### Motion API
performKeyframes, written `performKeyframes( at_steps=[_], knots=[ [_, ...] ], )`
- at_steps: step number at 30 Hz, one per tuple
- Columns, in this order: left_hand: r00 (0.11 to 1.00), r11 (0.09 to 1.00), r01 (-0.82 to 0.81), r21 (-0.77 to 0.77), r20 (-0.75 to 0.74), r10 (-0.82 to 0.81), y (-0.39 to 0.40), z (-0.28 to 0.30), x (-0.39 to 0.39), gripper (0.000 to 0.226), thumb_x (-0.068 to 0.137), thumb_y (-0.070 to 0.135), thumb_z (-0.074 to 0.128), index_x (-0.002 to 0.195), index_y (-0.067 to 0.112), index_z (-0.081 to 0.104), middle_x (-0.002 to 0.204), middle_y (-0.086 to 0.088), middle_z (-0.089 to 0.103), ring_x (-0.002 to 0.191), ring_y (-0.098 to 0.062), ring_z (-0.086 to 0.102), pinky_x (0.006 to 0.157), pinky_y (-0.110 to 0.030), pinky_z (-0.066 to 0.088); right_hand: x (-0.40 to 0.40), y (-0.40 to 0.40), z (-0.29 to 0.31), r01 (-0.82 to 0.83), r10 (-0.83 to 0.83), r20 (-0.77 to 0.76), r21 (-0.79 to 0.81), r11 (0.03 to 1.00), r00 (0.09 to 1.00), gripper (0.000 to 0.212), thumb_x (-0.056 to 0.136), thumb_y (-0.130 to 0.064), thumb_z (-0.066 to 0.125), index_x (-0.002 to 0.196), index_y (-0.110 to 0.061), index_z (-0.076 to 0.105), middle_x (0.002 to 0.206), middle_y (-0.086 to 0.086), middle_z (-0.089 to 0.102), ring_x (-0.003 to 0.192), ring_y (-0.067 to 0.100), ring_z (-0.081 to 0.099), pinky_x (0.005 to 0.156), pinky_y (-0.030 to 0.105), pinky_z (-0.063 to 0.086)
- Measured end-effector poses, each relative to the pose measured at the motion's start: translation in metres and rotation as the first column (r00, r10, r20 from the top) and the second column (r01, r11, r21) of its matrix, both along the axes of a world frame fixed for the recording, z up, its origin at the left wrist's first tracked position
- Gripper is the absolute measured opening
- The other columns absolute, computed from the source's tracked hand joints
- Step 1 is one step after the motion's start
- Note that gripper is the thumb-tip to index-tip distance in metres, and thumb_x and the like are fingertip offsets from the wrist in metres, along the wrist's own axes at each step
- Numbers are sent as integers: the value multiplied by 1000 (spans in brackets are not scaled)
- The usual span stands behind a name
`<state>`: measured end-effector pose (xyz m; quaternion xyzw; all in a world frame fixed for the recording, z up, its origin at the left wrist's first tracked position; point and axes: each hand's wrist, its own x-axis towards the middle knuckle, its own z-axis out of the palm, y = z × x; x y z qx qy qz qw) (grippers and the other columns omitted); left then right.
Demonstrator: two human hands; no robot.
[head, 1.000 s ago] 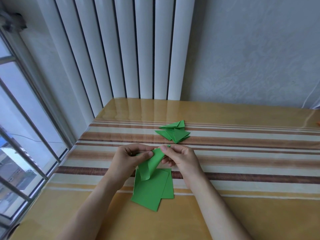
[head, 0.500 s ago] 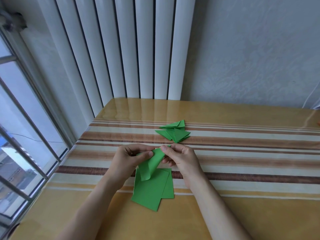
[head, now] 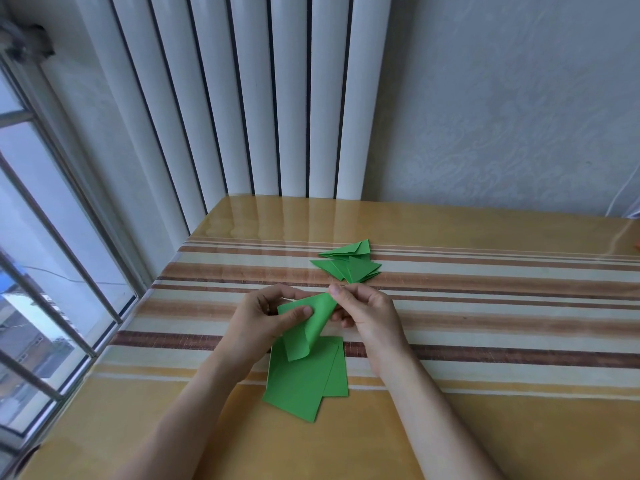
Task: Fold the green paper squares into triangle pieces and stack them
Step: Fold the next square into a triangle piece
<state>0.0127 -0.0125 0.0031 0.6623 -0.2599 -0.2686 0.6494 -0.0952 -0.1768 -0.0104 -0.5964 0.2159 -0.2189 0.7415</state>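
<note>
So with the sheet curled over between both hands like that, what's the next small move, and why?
Probably bring the edges together and press the fold flat. The sheet is only bent over, with no crease showing, pinched by the left hand and right hand above the flat sheets.

There is only one view, so no part of the scene is shared with another. The camera sits on the person's head and looks forward and down. It is close to the shiny yellow table with brown stripes (head: pixel 485 296), which fills the lower half. Farther off, it faces the white ribbed radiator (head: pixel 263 98) and the pale grey wall (head: pixel 512 98). A barred window (head: pixel 41 271) runs along the left edge.
</note>
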Motion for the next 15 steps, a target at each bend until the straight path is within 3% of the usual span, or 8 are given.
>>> performKeyframes(
  at_steps=[3, 6, 11, 15],
  knots=[
    [998, 998, -56, -42, -12, 56, 0, -1, 3, 21, 87, 6, 78, 107, 11, 73, 97, -12, 77, 80, -25, 73, 63, -36, 63, 0, -1, 0, -80, 79, -32, -21, 997, 996, 19, 94, -15, 76, 102, 2, 74, 75, 5, 72, 65, 11, 65, 61, 21, 50],
    [999, 996, -49, -72, -5, 49, 1, -2, 3, 23, 88, 3, 76, 109, 11, 71, 92, -13, 76, 82, -30, 71, 74, -47, 61, -1, -1, -1, -95, 93, -45, -33, 995, 995, 19, 94, -13, 76, 100, 4, 71, 73, 4, 71, 64, 10, 64, 61, 20, 50],
    [998, 997, -59, -51, 1, 59, 1, -2, 4, 17, 90, 8, 76, 105, 16, 77, 99, -11, 77, 84, -26, 73, 67, -39, 63, 0, -1, 0, -91, 88, -45, -47, 995, 995, 9, 95, -12, 74, 94, -4, 72, 71, 4, 70, 63, 11, 63, 61, 20, 49],
    [999, 998, -47, -42, 12, 48, 1, -2, 3, 18, 90, 10, 76, 107, 15, 77, 97, -12, 78, 85, -28, 75, 64, -36, 64, 0, 1, 1, -154, 149, -67, -72, 985, 986, 14, 96, -17, 74, 100, -4, 75, 80, 5, 75, 70, 12, 67, 64, 22, 51]
  ],
)
